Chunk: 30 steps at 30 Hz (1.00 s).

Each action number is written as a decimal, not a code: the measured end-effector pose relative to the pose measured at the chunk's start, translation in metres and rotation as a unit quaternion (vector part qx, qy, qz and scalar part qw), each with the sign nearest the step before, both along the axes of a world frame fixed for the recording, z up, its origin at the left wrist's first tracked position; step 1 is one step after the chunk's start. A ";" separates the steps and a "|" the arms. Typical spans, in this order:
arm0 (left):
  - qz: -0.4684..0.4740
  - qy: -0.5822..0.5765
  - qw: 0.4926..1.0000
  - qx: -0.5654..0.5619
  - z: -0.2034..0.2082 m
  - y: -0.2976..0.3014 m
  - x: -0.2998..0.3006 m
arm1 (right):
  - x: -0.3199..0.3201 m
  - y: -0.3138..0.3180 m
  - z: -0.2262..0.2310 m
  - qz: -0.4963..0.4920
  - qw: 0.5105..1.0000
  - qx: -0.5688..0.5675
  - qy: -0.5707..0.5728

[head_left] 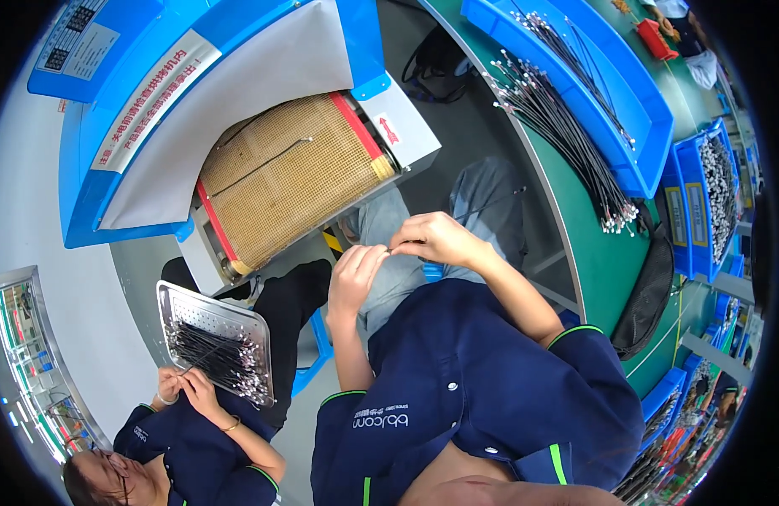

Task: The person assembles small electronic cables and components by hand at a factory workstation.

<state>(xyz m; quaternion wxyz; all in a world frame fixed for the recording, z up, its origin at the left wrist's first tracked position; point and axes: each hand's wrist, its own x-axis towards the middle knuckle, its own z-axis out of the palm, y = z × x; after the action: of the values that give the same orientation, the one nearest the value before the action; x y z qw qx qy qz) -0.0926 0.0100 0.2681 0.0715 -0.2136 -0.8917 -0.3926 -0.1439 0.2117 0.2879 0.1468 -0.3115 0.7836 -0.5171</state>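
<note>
My left hand (354,277) and my right hand (437,239) meet in front of my body, both closed in a pinch. Between their fingertips is one end of a thin black cable (495,201). Its other end sticks out past my right hand toward the green table. The end in my fingers is mostly hidden. Beyond my hands lies the tan mesh conveyor belt (292,198) of a blue machine, with a few black cables (258,169) resting on it.
On the green table (596,274) at right lie a bundle of black cables (566,139), a blue bin (651,126) with more cables and a black pouch (648,295). At lower left a co-worker (195,438) handles cables over a perforated metal tray (212,308).
</note>
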 end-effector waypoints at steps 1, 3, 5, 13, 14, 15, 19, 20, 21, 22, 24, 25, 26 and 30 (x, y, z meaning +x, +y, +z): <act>-0.001 0.017 1.000 -0.007 0.000 0.000 -0.001 | 0.000 0.001 0.002 0.008 1.000 0.017 -0.006; -0.003 0.034 0.999 -0.014 0.002 0.002 -0.003 | 0.000 0.003 -0.002 0.010 1.000 0.009 -0.009; 0.025 0.067 0.997 0.010 0.004 0.007 -0.006 | 0.000 0.004 -0.004 0.013 1.000 0.002 -0.012; 0.029 0.051 0.997 0.051 -0.010 0.007 0.000 | -0.001 0.010 -0.009 -0.016 0.999 0.006 -0.048; 0.033 0.056 0.996 0.054 -0.011 0.007 0.000 | 0.000 0.010 -0.010 -0.016 0.999 0.006 -0.048; 0.032 0.055 0.997 0.054 -0.011 0.008 0.000 | 0.000 0.011 -0.012 -0.016 0.999 -0.001 -0.041; 0.035 0.039 0.996 0.069 -0.011 0.011 0.000 | 0.001 0.010 -0.011 -0.022 0.999 -0.012 -0.027; 0.033 0.040 0.996 0.069 -0.011 0.010 0.000 | 0.001 0.010 -0.011 -0.025 0.999 -0.017 -0.021; 0.031 0.039 0.996 0.070 -0.012 0.009 -0.001 | 0.001 0.010 -0.011 -0.027 0.999 -0.016 -0.021; 0.022 0.037 0.997 0.069 -0.013 0.008 -0.002 | 0.001 0.011 -0.012 -0.019 0.999 -0.004 -0.025; 0.013 0.035 0.997 0.068 -0.012 0.004 -0.003 | 0.000 0.013 -0.014 -0.011 0.999 0.007 -0.030; 0.036 0.031 0.998 0.045 -0.010 0.000 -0.002 | -0.002 0.017 -0.016 -0.003 0.999 0.037 -0.022; 0.059 0.026 0.998 0.021 -0.009 -0.006 0.000 | -0.004 0.022 -0.017 0.005 0.998 0.067 -0.014; 0.156 0.000 0.988 -0.001 -0.023 -0.043 0.014 | -0.016 0.066 -0.020 -0.031 0.990 0.139 -0.021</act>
<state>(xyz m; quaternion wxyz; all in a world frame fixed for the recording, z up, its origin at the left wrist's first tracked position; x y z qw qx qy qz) -0.0782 -0.0329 0.2447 0.1321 -0.0720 -0.9144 -0.3759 -0.1599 0.2774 0.2678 0.1889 -0.2531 0.8540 -0.4134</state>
